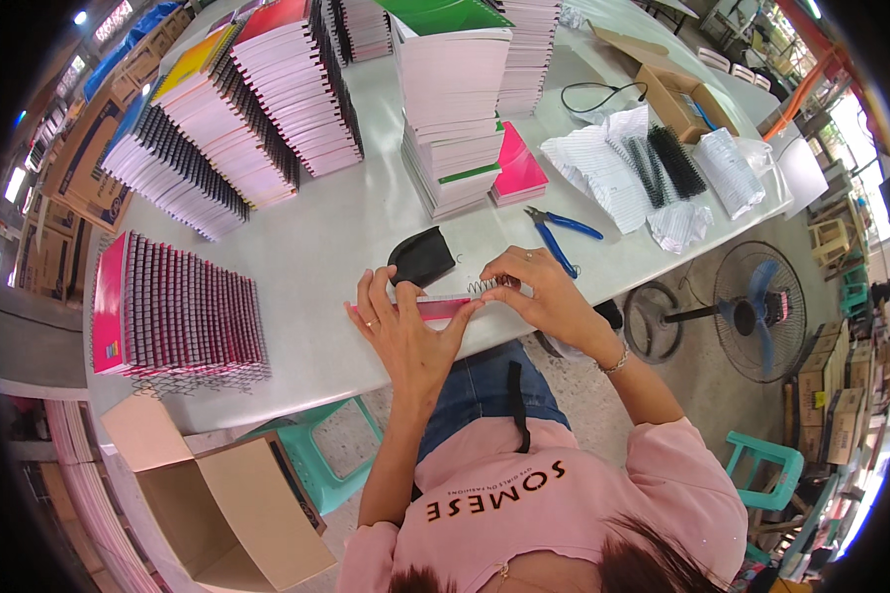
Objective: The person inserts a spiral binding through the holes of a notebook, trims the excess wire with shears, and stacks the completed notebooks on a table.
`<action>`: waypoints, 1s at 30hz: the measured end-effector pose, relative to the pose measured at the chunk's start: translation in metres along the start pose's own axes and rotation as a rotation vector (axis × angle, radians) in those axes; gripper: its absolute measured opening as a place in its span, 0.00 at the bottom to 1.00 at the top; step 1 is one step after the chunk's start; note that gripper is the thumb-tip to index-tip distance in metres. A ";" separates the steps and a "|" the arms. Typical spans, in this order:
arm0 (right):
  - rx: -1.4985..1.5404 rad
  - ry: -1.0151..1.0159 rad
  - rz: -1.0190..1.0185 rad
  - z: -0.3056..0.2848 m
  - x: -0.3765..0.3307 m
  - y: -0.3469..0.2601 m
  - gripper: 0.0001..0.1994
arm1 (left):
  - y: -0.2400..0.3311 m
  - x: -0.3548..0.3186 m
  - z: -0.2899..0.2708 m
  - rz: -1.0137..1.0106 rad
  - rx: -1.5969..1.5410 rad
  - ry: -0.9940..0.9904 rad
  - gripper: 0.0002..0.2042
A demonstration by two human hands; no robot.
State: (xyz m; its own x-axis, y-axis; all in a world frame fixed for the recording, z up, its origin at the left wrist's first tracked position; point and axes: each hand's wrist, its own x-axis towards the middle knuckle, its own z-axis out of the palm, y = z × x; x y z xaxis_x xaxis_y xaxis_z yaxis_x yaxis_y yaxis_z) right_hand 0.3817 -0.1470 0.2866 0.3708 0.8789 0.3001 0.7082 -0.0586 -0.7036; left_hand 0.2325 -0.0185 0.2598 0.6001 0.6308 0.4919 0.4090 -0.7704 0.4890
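Left hand (405,331) at center of frame, fingers spread over the far edge and thumb on the near side, gripping a pink booklet (443,308) lying edge-up just above the front edge of the tabletop (311,282). Right hand (552,299), just right of it, pinching a thin wire coil (483,285) at the booklet's right end; too small to tell how many holes the coil passes through, if any. Black curved object (422,257) right behind the left hand. Blue-handled cutters (556,237) lie open behind the right hand. Center-left: stack of pink coil-bound notebooks (183,306). Upper left: leaning stacks with blue (173,178), yellow (229,124) and red (302,94) covers, dark coils along their edges. Upper center: tall page stack with green cover (455,99), pink pad (519,166) beside its base. Upper right: dark coils (677,163) on crumpled paper (598,168), open cardboard box (674,104) behind. Right side: floor fan (761,308). Lower left: teal stool (326,469) next to a bigger open carton (252,514).
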 end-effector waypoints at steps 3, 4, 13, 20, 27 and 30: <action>-0.032 -0.001 -0.023 0.002 -0.001 0.002 0.06 | 0.000 0.000 0.000 0.002 -0.028 0.005 0.27; -0.044 0.003 -0.032 0.002 -0.002 0.003 0.06 | 0.000 0.000 0.000 0.002 -0.029 0.002 0.27; 0.232 -0.027 0.071 0.005 0.001 -0.005 0.08 | -0.007 -0.002 0.004 0.004 -0.061 -0.023 0.28; 0.176 -0.069 0.038 0.005 0.000 -0.003 0.08 | -0.005 -0.001 0.002 -0.019 -0.063 -0.047 0.27; 0.032 -0.045 0.042 0.012 0.001 -0.005 0.08 | -0.006 -0.001 -0.002 -0.024 -0.028 -0.078 0.24; -0.062 0.023 -0.003 0.015 0.002 -0.013 0.08 | -0.007 -0.002 -0.003 -0.047 -0.058 -0.090 0.22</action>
State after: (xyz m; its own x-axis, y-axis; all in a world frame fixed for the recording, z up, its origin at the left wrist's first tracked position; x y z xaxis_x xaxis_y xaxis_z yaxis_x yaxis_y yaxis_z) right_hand 0.3646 -0.1375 0.2866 0.3814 0.8683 0.3172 0.7453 -0.0858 -0.6612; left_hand 0.2264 -0.0136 0.2575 0.6412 0.6535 0.4022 0.3994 -0.7318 0.5522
